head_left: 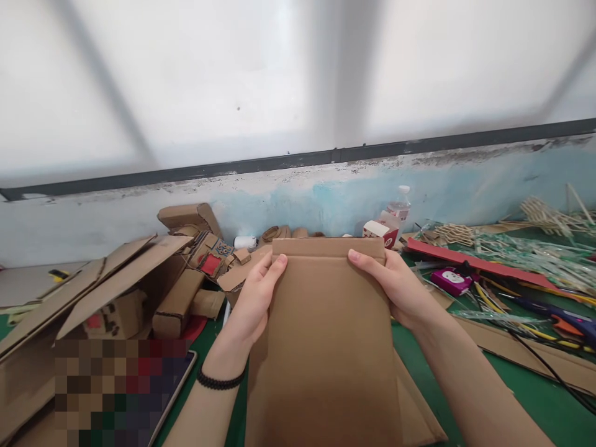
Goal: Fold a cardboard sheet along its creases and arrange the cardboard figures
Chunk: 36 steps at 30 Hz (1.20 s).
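Between our two hands, over the near middle of the green worktop (pixel 540 397), we hold a flat brown corrugated cardboard panel (pixel 328 347) up toward us. Its long axis runs from the near edge away toward the far wall, and a crease crosses it just below the far edge, where a narrow strip is folded.

Our left hand (pixel 254 304) grips the panel's left edge near the far corner, its thumb lying on the face turned to us and pointing at the crease, the other fingers wrapped behind, so they are clamped on the cardboard. Our right hand (pixel 400 288) mirrors it on the right edge, its thumb (pixel 367 261) pressed along the folded strip, fingers hidden behind and clamped likewise. Both hands sit at the far end, about equally close to the crease; the near end hangs free above another cardboard sheet (pixel 419 403) lying on the worktop.

To the left lie a heap of folded cardboard pieces (pixel 139 279) and a tablet with a dark frame (pixel 179 391) at the near edge. To the right we see a long red strip (pixel 479 264), a small magenta object (pixel 451 280) and a blue glue gun (pixel 559 313) with its black cable. A clear plastic bottle (pixel 399 208) stands at the far wall.
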### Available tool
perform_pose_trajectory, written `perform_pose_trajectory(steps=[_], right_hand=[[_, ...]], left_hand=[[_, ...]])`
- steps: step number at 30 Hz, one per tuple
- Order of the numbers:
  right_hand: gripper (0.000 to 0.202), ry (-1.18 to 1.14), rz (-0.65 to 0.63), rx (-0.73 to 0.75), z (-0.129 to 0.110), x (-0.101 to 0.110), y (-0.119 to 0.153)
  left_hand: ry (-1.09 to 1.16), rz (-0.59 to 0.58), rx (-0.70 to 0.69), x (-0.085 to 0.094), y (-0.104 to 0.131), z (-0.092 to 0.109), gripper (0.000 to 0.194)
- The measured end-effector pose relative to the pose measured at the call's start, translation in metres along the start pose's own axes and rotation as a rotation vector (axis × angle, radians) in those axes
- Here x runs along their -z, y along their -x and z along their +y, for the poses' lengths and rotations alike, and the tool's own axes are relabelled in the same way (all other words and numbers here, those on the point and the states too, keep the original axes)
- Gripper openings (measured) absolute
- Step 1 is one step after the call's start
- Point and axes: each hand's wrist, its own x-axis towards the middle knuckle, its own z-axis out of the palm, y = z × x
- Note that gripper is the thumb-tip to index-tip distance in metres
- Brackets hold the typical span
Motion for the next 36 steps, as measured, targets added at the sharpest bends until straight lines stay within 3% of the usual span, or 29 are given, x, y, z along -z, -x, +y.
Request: perform_pose_trajectory(steps=[8, 12, 17, 26, 31, 36], right_hand=[[0.067, 0.042, -0.105, -0.068, 0.008, 0.007, 0.003], [0.063, 0.073, -0.088, -0.023, 0.007, 0.005, 0.006], [0.054, 0.166, -0.111, 0.06, 0.007, 0.005, 0.008], [0.054, 0.145, -0.028, 0.015, 0.012, 0.014, 0.005], [0.053, 0.16, -0.098, -0.004, 0.008, 0.01, 0.009], [0.067, 0.128, -0.031, -0.014, -0.001, 0.001, 0.017]], left_hand=[[-0.019, -0.037, -0.051, 0.003, 0.002, 0.002, 0.05], [-0.035, 0.019, -0.114, 0.003, 0.004, 0.004, 0.053], [-0.061, 0.002, -0.156, 0.003, 0.006, 0.005, 0.047], [-0.061, -0.115, -0.072, 0.002, 0.009, -0.001, 0.048], [-0.071, -0.084, -0.114, 0.002, 0.013, 0.005, 0.043], [-0.1, -0.145, -0.114, 0.007, 0.017, 0.012, 0.042]])
